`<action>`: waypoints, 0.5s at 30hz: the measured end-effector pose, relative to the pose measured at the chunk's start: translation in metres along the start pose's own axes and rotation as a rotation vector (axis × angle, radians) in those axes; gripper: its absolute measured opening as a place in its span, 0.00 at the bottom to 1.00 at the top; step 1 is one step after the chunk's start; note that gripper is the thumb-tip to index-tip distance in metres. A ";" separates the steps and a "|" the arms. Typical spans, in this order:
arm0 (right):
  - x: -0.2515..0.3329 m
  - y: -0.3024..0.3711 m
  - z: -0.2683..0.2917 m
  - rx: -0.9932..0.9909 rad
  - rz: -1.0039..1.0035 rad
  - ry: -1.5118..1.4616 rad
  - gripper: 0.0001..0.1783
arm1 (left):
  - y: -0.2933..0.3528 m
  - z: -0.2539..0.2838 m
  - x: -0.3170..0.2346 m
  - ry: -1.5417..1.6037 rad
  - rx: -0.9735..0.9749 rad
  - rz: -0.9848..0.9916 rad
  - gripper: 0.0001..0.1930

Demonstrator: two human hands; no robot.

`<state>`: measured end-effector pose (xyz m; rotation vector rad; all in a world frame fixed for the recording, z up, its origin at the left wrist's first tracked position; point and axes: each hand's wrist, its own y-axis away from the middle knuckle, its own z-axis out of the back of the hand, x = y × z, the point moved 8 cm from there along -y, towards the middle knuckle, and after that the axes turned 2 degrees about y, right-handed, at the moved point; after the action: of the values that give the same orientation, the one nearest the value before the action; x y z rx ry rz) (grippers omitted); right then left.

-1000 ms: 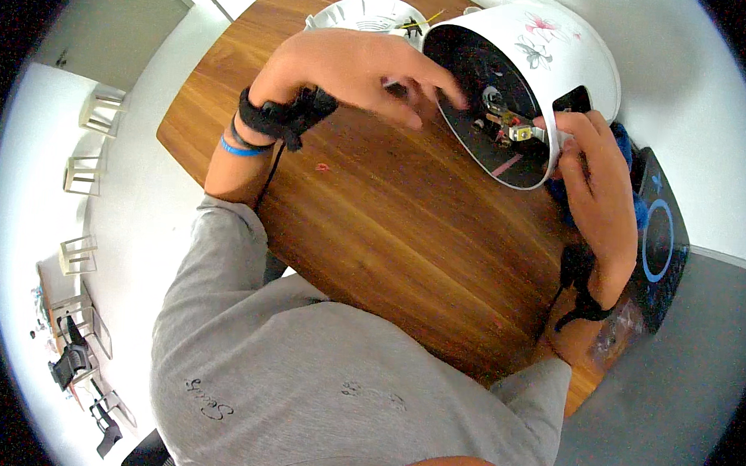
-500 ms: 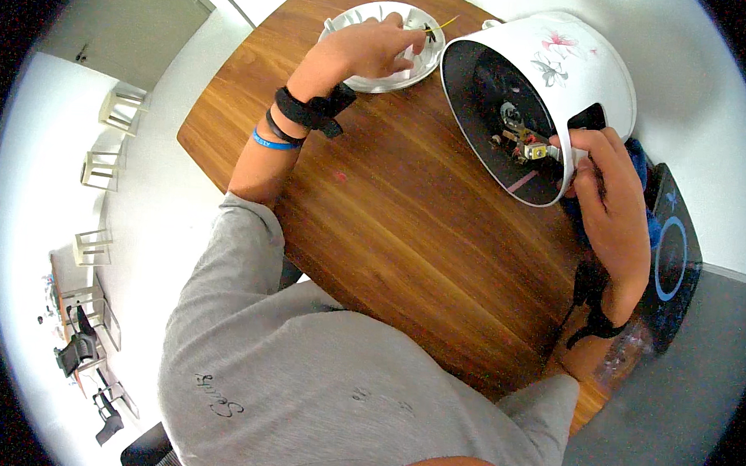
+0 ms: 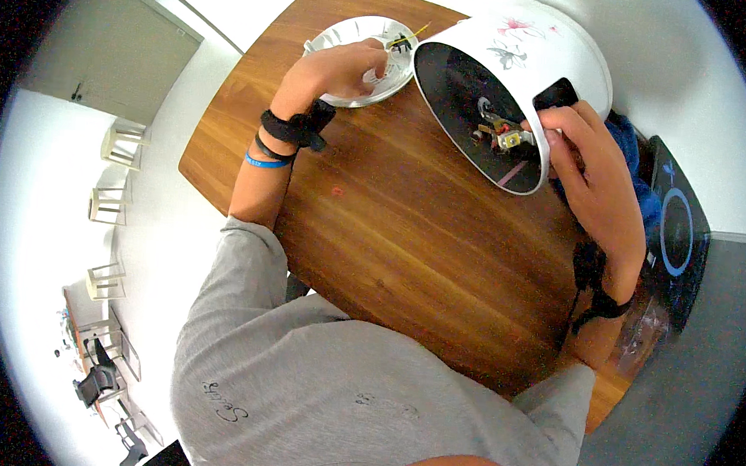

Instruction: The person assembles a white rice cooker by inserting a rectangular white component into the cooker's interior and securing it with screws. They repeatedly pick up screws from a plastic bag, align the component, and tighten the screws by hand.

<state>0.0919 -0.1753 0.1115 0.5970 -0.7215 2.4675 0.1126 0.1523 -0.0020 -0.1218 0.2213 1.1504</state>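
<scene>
A white appliance housing (image 3: pixel 556 54) with a flower print, looking like a rice cooker body, lies on its side. Its open end faces me and shows a dark inside with wires and a small metal switch part (image 3: pixel 513 139). My right hand (image 3: pixel 597 164) is closed around the near rim, fingers outside and thumb at the edge, close to that part. Over a round white ribbed cover (image 3: pixel 361 30), shaped like a shallow dish, is my left hand (image 3: pixel 343 69), fingers bent and apart, nothing visible in them. Black pieces and a thin yellow wire (image 3: pixel 415 35) sit at the cover's right side.
Both things rest on a brown wooden table (image 3: pixel 405 251). Right of the housing are a blue cloth (image 3: pixel 641 195) and a black panel (image 3: pixel 679 238) with a blue ring. Clear plastic wrapping (image 3: pixel 641 336) lies at the right edge. Pale stools (image 3: pixel 123 145) stand along the left wall.
The whole view has shifted and turned slightly. My left hand's fingers have curled in a little over the cover. My right hand keeps its hold on the housing rim.
</scene>
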 end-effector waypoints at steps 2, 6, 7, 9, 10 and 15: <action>-0.001 -0.001 0.000 -0.006 0.012 -0.011 0.08 | -0.002 0.001 0.008 -0.024 0.000 0.050 0.16; -0.003 -0.002 0.001 -0.026 0.020 -0.041 0.08 | 0.000 0.022 0.015 -0.167 -0.077 0.161 0.19; -0.004 -0.001 0.001 -0.030 0.023 -0.038 0.08 | -0.001 0.031 0.012 -0.152 -0.127 0.191 0.18; -0.002 -0.002 0.001 -0.042 0.048 -0.024 0.08 | 0.002 0.047 0.010 -0.127 -0.224 0.256 0.16; -0.001 -0.003 0.001 -0.047 0.058 -0.015 0.08 | 0.007 0.062 -0.007 -0.154 -0.358 0.136 0.10; -0.010 -0.012 -0.001 -0.030 0.051 -0.017 0.08 | 0.027 0.122 -0.066 -0.198 -0.655 0.089 0.14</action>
<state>0.1064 -0.1696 0.1097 0.5957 -0.7874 2.4963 0.0755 0.1302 0.1321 -0.5766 -0.3372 1.2805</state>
